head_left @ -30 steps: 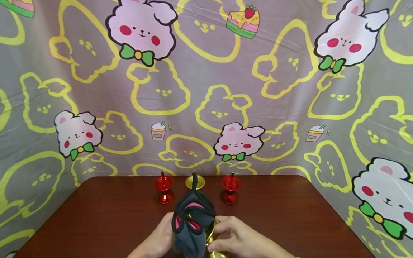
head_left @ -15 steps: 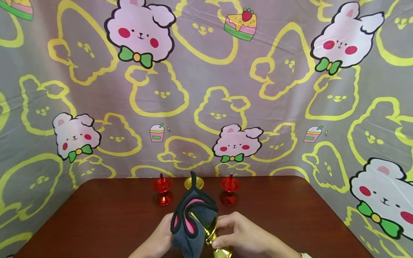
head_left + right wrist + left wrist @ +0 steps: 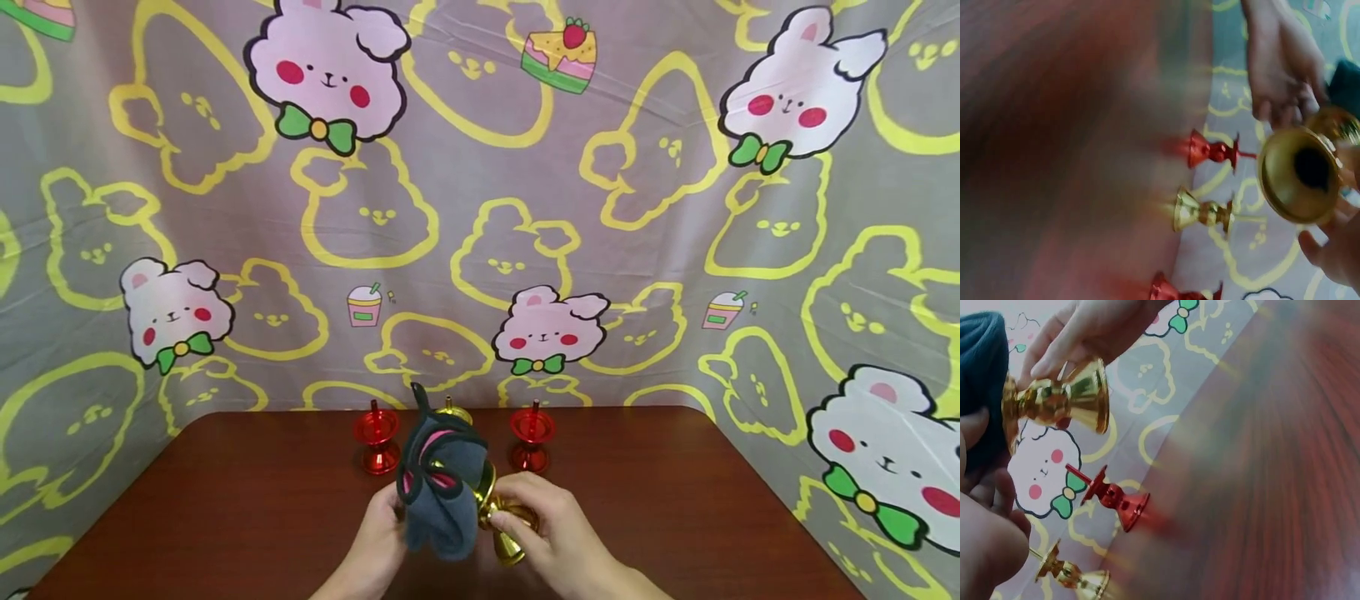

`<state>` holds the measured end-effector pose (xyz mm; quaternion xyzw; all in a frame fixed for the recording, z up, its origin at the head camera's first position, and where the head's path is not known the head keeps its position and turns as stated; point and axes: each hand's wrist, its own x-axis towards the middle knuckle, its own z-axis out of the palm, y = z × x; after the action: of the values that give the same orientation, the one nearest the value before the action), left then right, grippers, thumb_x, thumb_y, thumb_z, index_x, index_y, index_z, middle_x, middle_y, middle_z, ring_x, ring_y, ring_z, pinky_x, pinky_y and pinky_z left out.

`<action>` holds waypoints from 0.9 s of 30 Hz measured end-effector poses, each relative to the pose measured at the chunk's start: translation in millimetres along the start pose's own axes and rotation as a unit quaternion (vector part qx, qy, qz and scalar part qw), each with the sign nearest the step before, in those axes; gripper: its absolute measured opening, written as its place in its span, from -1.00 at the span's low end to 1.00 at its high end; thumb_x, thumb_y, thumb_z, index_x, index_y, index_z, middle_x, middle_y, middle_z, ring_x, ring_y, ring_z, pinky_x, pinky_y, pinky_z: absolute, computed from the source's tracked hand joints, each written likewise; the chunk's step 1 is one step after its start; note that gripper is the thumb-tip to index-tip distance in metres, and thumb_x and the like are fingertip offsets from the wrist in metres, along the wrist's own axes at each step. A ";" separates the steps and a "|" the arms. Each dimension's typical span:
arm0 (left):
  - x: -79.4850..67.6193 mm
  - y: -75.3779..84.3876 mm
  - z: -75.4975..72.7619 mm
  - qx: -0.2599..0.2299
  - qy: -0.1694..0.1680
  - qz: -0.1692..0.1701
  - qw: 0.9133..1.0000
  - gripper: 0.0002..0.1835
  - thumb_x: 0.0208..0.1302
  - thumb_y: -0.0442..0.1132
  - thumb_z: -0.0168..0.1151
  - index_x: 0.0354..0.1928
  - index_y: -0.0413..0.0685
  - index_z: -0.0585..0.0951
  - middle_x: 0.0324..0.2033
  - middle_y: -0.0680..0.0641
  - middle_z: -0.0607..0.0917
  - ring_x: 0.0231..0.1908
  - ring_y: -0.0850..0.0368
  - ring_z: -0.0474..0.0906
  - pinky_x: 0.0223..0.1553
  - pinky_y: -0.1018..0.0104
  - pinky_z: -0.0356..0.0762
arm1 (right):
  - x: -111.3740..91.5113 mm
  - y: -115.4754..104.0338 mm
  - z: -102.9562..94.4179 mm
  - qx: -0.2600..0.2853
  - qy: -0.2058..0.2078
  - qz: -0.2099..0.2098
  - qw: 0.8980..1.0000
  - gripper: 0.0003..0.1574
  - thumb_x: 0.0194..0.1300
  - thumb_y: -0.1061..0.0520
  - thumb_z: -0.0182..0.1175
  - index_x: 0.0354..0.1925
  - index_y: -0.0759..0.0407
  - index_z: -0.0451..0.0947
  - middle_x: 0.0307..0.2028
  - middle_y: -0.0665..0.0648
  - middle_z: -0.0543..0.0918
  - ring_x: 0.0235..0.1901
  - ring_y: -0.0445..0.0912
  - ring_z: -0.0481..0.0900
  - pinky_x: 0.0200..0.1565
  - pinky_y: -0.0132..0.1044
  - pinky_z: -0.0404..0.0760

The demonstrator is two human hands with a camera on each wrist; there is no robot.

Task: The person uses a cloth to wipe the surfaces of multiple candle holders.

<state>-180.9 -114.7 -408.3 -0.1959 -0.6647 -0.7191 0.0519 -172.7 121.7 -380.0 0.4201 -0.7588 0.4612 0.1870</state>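
A shiny gold candle holder (image 3: pixel 509 546) is gripped at its narrow stem by my right hand (image 3: pixel 558 525). It is tilted and lifted above the table, its hollow base (image 3: pixel 1294 187) facing the right wrist camera. Against its dish end, my left hand (image 3: pixel 377 527) holds a grey cloth (image 3: pixel 447 521) with dark edging and pink inside. In the left wrist view the cloth (image 3: pixel 982 381) wraps over the dish, and the left fingers (image 3: pixel 1004 490) curl at it. The cloth hides the spike and most of the dish.
Toward the back of the table (image 3: pixel 225 517) stand two red candle holders, one left (image 3: pixel 380 457) and one right (image 3: pixel 530 457). Another gold candle holder (image 3: pixel 1188 209) stands between them, mostly behind the cloth in the head view. A cartoon-patterned fabric (image 3: pixel 645 350) hangs behind and at both sides.
Both hands have risen slightly with the cloth and candle holder. The candle holder's base has swung, and the cloth has turned and shifted left, covering more of the gold holder behind.
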 end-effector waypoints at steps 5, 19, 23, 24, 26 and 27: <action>2.3 4.0 7.6 0.029 0.045 -0.026 0.998 -0.90 0.19 -0.55 0.20 -0.24 -0.41 0.58 -0.49 0.08 0.60 -0.41 0.24 0.49 -0.35 0.37 0.48 | -0.2 2.6 9.6 -0.134 0.052 -0.020 0.989 -0.46 0.05 0.17 0.56 0.00 0.01 0.59 -0.09 -0.17 0.62 -0.08 -0.20 0.57 0.03 -0.13 0.51; 2.8 4.9 4.0 0.036 0.039 -0.009 0.999 -0.80 0.10 -0.55 0.29 -0.19 -0.34 0.66 -0.42 -0.01 0.71 -0.39 0.20 0.56 -0.34 0.34 0.56 | 4.2 9.7 9.2 -0.122 0.077 -0.014 0.989 -0.50 -0.09 0.23 0.61 -0.14 -0.05 0.71 -0.26 -0.22 0.70 -0.26 -0.26 0.60 -0.10 -0.20 0.49; 4.0 6.6 5.6 0.030 0.054 -0.015 0.998 -0.81 0.07 -0.52 0.36 -0.22 -0.31 0.69 -0.42 -0.02 0.72 -0.38 0.18 0.57 -0.32 0.33 0.56 | 3.4 11.1 8.6 0.013 0.038 0.076 0.996 -0.64 0.11 0.19 0.52 -0.08 0.00 0.73 -0.19 -0.09 0.70 -0.17 -0.17 0.62 -0.08 -0.27 0.62; 4.4 7.3 5.7 0.027 0.056 -0.018 0.998 -0.80 0.07 -0.51 0.37 -0.21 -0.31 0.70 -0.42 -0.02 0.72 -0.37 0.18 0.57 -0.31 0.33 0.56 | 3.1 11.5 8.6 0.044 0.030 0.097 0.994 -0.67 0.15 0.17 0.50 -0.08 0.02 0.74 -0.17 -0.05 0.69 -0.14 -0.14 0.62 -0.07 -0.26 0.64; 5.8 8.3 4.9 0.022 0.051 -0.028 0.998 -0.78 0.08 -0.48 0.39 -0.18 -0.31 0.71 -0.39 -0.02 0.73 -0.35 0.15 0.59 -0.29 0.32 0.57 | 2.5 12.7 8.8 0.092 0.017 0.133 0.987 -0.72 0.19 0.13 0.48 -0.09 0.05 0.75 -0.17 0.01 0.66 -0.10 -0.11 0.61 -0.05 -0.22 0.65; 6.8 8.6 4.1 0.019 0.048 -0.036 0.998 -0.76 0.09 -0.46 0.40 -0.15 -0.31 0.71 -0.37 -0.02 0.73 -0.33 0.14 0.59 -0.27 0.31 0.57 | 2.1 13.7 8.9 0.103 0.013 0.143 0.984 -0.73 0.19 0.12 0.48 -0.11 0.05 0.76 -0.17 0.03 0.65 -0.08 -0.10 0.60 -0.04 -0.22 0.64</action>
<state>-183.5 -110.4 -397.7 -0.1361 -0.6818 -0.7162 0.0611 -184.1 116.1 -390.6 0.3180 -0.7572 0.5641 0.0850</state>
